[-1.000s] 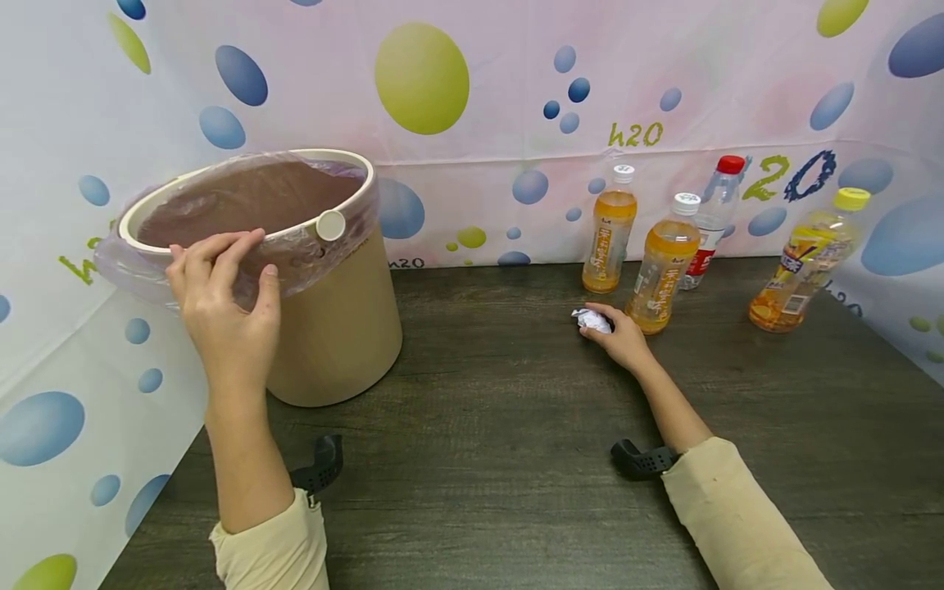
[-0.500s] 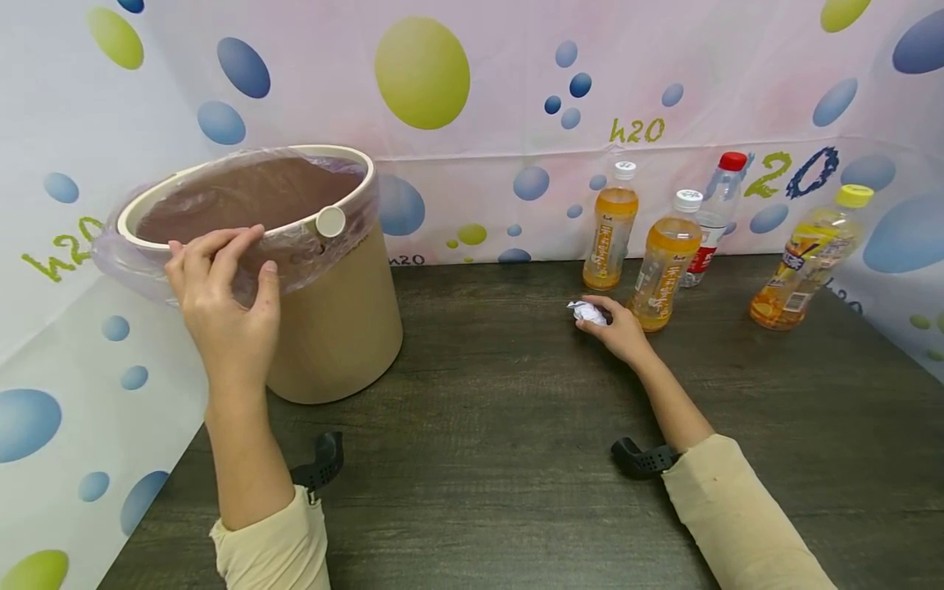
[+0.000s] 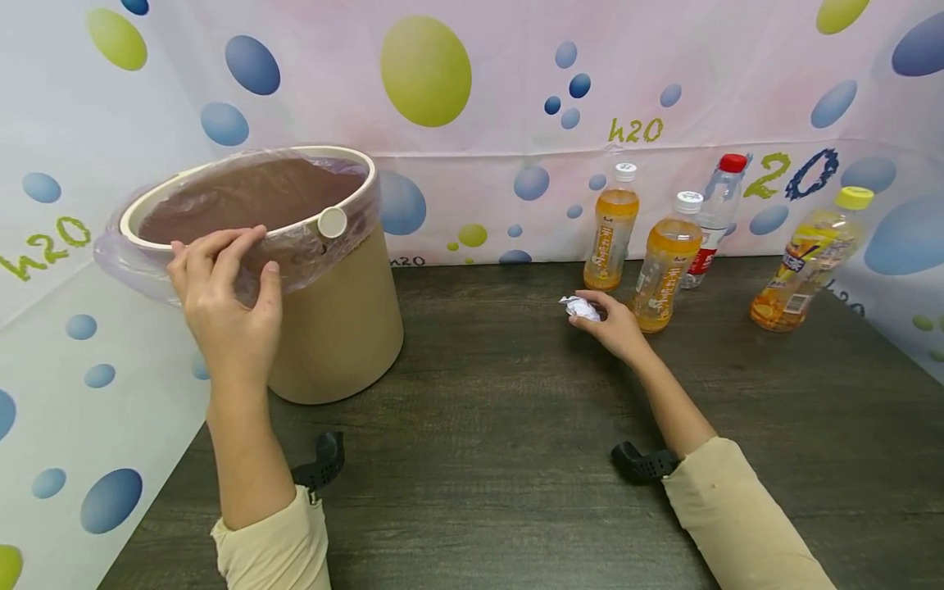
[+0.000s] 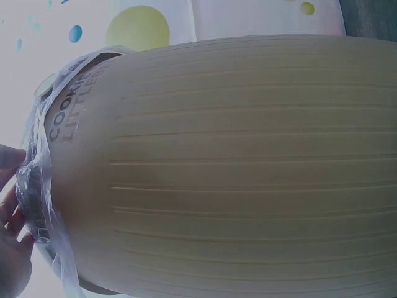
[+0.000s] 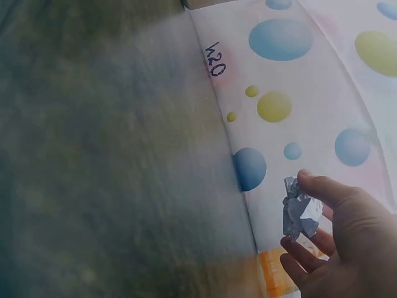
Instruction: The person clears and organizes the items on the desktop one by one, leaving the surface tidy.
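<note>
My left hand grips the near rim of a beige trash can at the left. Its fingers hook over the edge, with the thumb on the outside. A clear plastic liner is folded over the rim; in the left wrist view my left fingers press on that plastic. My right hand pinches a crumpled piece of white paper between thumb and fingers, left of two orange drink bottles. The right wrist view shows the paper held at the fingertips.
Two orange drink bottles with white caps stand by my right hand. Behind them is a red-capped bottle, and farther right a yellow-capped bottle. A dotted backdrop rises behind the dark wooden table.
My right hand has moved slightly left and back with the crumpled paper, away from the nearer orange drink bottle. My left hand keeps its grip on the trash can's rim.
</note>
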A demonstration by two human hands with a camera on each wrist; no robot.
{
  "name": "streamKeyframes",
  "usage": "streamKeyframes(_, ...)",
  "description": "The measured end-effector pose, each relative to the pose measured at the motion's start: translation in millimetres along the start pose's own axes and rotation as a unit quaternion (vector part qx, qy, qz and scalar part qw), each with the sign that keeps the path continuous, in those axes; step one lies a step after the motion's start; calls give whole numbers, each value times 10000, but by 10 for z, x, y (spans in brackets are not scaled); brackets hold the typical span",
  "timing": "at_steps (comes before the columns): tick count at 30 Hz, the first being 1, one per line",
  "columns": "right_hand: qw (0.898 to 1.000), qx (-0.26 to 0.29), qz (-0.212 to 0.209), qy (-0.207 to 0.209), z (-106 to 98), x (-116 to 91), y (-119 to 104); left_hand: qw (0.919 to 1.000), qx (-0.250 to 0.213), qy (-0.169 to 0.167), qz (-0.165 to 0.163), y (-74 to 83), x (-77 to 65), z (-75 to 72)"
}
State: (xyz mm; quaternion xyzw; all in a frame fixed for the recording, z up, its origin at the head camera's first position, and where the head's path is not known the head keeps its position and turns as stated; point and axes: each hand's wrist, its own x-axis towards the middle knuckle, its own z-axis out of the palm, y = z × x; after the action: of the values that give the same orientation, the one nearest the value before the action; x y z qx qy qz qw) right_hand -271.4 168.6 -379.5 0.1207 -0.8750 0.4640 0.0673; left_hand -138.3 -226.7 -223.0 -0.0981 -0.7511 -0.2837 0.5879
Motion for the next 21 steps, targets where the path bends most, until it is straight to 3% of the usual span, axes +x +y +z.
streamKeyframes(7,9999,73,-63,-72,-3,-6,-165,10000,-17,5,-34,43,-1,-6)
streamKeyframes(21,9978,172,-625,-112,18,-2,-545,10000,-5,-21,3,13,-7,-3)
